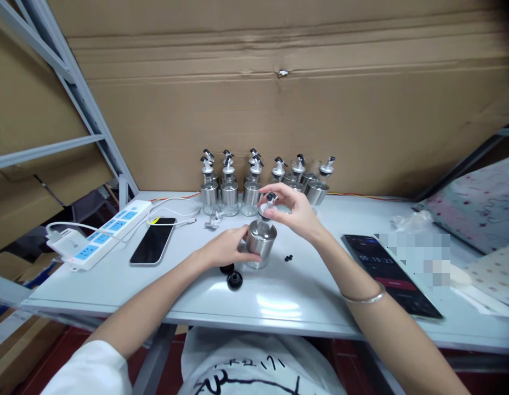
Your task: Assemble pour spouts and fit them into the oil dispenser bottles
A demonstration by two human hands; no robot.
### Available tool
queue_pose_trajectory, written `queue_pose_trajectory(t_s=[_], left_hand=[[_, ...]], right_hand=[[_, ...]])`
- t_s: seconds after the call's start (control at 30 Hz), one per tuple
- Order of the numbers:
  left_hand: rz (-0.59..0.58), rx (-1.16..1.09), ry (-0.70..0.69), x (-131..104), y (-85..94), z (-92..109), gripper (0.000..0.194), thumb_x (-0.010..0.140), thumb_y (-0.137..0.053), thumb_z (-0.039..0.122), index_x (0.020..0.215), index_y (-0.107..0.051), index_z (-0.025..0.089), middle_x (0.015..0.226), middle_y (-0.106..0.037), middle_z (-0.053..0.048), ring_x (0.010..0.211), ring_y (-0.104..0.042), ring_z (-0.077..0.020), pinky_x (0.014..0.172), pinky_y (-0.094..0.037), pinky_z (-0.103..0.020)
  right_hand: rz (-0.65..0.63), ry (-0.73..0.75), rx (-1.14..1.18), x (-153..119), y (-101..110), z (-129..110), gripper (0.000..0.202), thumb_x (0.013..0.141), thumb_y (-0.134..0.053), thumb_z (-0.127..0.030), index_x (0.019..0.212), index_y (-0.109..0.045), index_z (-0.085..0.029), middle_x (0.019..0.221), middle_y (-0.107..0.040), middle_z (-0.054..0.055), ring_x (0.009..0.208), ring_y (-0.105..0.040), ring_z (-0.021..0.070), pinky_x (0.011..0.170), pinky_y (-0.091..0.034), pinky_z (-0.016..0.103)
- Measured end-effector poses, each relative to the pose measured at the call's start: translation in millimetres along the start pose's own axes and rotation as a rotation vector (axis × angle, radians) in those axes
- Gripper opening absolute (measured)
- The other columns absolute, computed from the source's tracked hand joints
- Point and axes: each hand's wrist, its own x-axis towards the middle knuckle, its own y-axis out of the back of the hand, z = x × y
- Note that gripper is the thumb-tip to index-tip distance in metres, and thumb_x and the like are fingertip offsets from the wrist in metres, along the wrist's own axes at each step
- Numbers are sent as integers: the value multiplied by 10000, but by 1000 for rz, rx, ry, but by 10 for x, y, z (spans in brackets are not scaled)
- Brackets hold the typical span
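A glass bottle with a steel sleeve (261, 245) stands on the table in front of me. My left hand (230, 247) is wrapped round its left side, thumb across the lower front. At the bottle's mouth, my right hand (289, 211) pinches a silver pourer top with a black tip (267, 207) between thumb and fingers. Whether the pourer is fully seated cannot be seen. Black round caps (235, 280) lie just below my left hand, one partly hidden by it. Small black pieces (288, 258) rest to the right of the bottle.
Several sleeved bottles with pourers (230, 195) stand along the cardboard wall (238, 120). Small clear-and-silver parts (213, 220) lie before them. On the left are a phone (153, 241), white cable and power strip (110, 233); on the right, a tablet showing a timer (392, 277).
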Motion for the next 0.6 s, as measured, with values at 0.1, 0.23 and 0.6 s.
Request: queue_pose_trajectory(t_s=[0.1, 0.23, 0.6], left_hand=[[16, 20, -2, -2, -4, 1, 628, 711, -685, 544, 1180, -504, 168, 1060, -637, -108, 921, -608, -265, 804, -457, -361], [12, 50, 6, 0, -14, -15, 605, 731, -661, 551, 1169, -494, 167, 1006, -639, -97, 874, -610, -257, 769, -466, -359], [281, 72, -25, -1, -15, -78, 625, 882, -493, 448, 1387, -200, 226, 1300, -509, -134, 1011, -582, -231, 919, -440, -429]], right_hand=[[-8, -32, -77, -46, 39, 22, 417, 586, -798, -409, 893, -636, -178, 863, -662, 44, 804, -608, 191, 759, -473, 336], [-73, -28, -187, -55, 53, -13, 325, 572, -804, -411, 696, -643, -157, 712, -644, 29, 697, -576, 178, 676, -458, 312], [397, 30, -426, 309, 336, 236, 213, 789, -582, -389, 867, -538, -196, 814, -638, 42, 719, -570, 186, 675, -429, 317]])
